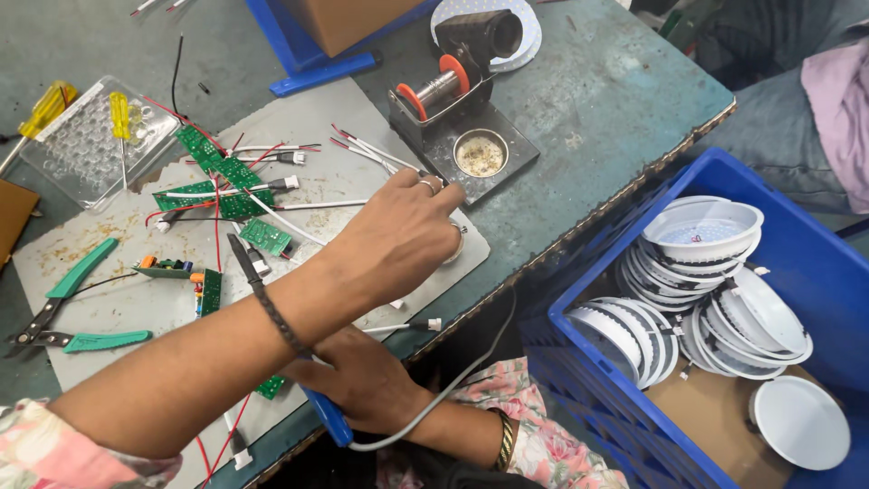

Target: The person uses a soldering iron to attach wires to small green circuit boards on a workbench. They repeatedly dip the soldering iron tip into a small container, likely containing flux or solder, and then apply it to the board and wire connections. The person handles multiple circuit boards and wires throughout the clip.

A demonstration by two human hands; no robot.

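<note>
From the head camera, my right hand (362,380) is closed around the blue iron (328,418), at 6 o'clock by the table edge (507,281). It looks light and stiff, so I hold the handle. My left hand (398,237) curls over a small round part; grip unclear. Open room is at 2 o'clock, past the stand (457,127). The crate (579,380) sits at 4.

Left arm stretched from seven o'clock toward one o'clock, left hand (398,237) palm down with fingers curled, crossing above the right hand (362,380) — fist closed, wrist bent toward five o'clock.
</note>
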